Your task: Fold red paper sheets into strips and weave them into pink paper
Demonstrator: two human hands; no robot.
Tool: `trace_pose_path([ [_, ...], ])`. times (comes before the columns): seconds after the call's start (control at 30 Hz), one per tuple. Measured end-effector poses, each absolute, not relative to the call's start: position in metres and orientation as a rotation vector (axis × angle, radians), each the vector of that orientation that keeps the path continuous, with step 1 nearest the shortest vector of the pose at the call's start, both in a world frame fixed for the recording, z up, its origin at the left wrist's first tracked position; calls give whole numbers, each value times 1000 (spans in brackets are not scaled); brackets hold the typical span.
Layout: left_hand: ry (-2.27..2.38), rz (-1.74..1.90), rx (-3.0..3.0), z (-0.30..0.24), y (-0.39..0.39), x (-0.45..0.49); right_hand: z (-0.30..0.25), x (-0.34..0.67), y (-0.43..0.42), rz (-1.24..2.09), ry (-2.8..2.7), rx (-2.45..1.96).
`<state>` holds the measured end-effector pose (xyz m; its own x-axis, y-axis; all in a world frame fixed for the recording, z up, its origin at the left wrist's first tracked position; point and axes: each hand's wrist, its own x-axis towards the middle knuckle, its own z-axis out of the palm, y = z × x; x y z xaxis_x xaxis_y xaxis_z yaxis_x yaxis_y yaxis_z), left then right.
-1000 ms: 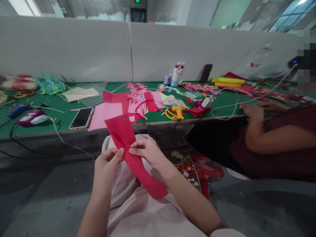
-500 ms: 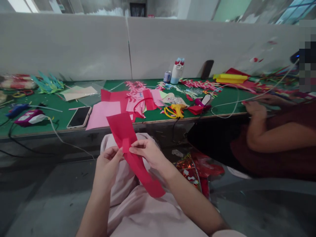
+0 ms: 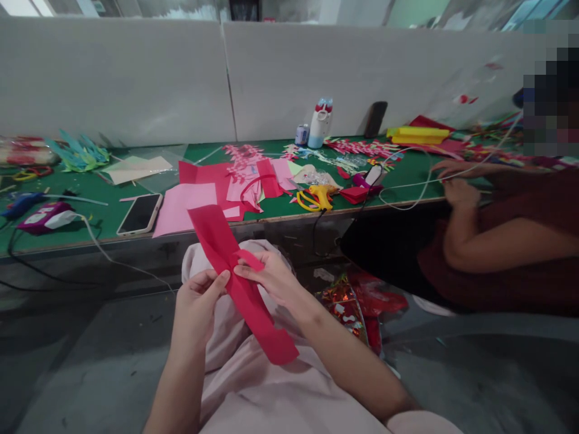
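A long red paper strip [image 3: 253, 310] slants across my lap, its upper end pointing toward the table and its lower end curling by my thigh. Near its middle, my left hand [image 3: 199, 301] pinches the left edge between thumb and fingers. From the other side my right hand [image 3: 266, 274] grips the same spot, fingertips close to the left thumb. A narrow red paper band [image 3: 249, 259] sticks out over the right fingers, its loose end pointing right. The strip looks gathered where the hands meet.
On the green table [image 3: 181, 241] lie a phone [image 3: 140, 214], pink paper [image 3: 185, 208], a yellow glue gun [image 3: 322, 196], a purple device [image 3: 47, 217] with a cord, and a white bottle [image 3: 321, 123]. At right, a co-worker's arm [image 3: 488, 241] rests on the table.
The narrow band, which lay flat across the strip's middle, now stands away to the right over my right fingers. The view has shifted slightly.
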<state>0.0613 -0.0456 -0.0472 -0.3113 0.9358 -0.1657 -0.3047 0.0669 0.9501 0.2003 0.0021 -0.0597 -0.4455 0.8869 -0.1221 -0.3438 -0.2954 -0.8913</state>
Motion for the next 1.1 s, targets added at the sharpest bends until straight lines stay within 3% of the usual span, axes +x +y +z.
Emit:
trace_pose_path([
  [1.1, 1321, 1430, 726, -40, -48, 64, -53, 201, -2, 1942, -939, -840],
])
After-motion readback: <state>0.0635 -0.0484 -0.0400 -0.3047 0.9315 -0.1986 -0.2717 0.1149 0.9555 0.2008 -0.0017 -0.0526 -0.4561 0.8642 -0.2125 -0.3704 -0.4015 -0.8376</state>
